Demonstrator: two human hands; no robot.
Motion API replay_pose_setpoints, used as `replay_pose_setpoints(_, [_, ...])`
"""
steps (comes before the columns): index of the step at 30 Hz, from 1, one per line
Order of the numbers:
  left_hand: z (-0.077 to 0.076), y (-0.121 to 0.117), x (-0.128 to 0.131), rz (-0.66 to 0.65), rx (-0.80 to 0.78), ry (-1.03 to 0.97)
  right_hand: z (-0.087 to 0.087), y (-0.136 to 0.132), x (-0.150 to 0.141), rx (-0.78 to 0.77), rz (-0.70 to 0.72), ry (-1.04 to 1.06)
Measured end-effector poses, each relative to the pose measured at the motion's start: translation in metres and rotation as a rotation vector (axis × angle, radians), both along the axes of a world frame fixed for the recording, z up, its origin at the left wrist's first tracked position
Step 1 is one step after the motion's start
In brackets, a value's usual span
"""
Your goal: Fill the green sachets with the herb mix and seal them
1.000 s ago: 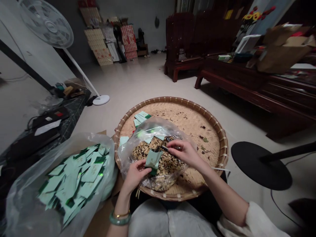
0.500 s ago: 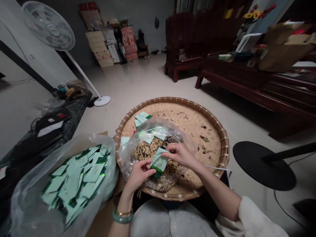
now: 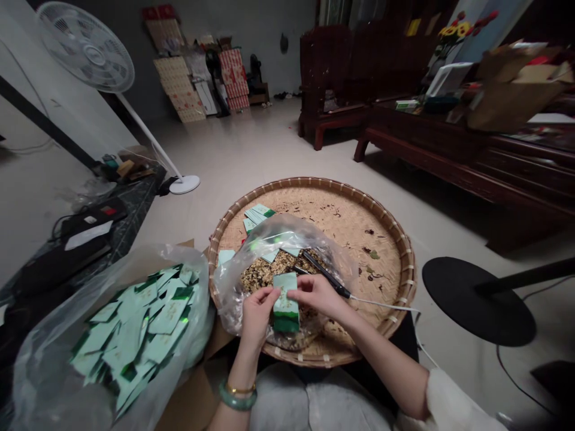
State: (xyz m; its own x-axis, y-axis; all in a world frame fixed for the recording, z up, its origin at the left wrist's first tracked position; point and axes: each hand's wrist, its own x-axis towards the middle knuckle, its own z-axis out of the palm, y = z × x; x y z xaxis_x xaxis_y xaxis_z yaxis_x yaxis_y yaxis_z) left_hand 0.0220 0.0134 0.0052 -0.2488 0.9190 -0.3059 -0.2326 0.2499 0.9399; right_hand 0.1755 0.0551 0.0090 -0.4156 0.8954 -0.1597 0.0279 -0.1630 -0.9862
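From the head camera, the person's left hand (image 3: pixel 257 317) and right hand (image 3: pixel 317 296) met low in the centre of the frame. Between them stood a pale green sachet (image 3: pixel 286 302) with a darker green base, held upright. The fingers of both hands were closed in a light pinch on its sides, the left thumb on its left edge and the right fingertips on its right edge.

The sachet stood over a clear plastic bag (image 3: pixel 233 299) holding dried, crumbled leaves (image 3: pixel 278 266). The bag lay on a round woven bamboo tray (image 3: pixel 309 181), and loose dark leaf bits (image 3: pixel 371 254) were scattered over the tray's right side. A black pen-shaped corded tool (image 3: pixel 326 274) lay just beyond the right hand, its white cord (image 3: pixel 386 304) running off to the right.

At lower left, a large clear bag (image 3: pixel 45 383) was full of flat green-and-pale-green sachets (image 3: pixel 135 329). It rested on a cardboard box (image 3: pixel 193 389). A jade bangle (image 3: pixel 238 398) and a thin gold bracelet (image 3: pixel 238 388) circled the left wrist. A white standing fan (image 3: pixel 85 48) stood at upper left.
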Motion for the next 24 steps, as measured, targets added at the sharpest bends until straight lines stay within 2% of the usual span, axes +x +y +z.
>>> replay_pose_setpoints(3, [0.0039,-0.0036,-0.0002,-0.076,-0.012,-0.022,-0.0039,-0.0022,-0.0006,-0.021,-0.018,-0.027])
replay_pose_setpoints(7, [0.0084,-0.0083,-0.0030,-0.259,-0.042,-0.015,-0.0035,-0.0025,0.0013,0.086,-0.069,-0.084])
replay_pose_setpoints(16, [0.0050,-0.0068,0.0004,-0.265,-0.019,-0.072,-0.0081,-0.0038,0.0005,0.262,-0.097,-0.152])
replay_pose_setpoints(20, [0.0068,-0.0040,0.0032,-0.244,-0.048,-0.046,-0.0065,-0.0017,-0.0028,0.182,-0.107,-0.087])
replay_pose_setpoints(24, [0.0054,-0.0039,0.0016,-0.281,-0.087,0.017,-0.0055,0.0018,-0.0030,0.151,-0.123,-0.088])
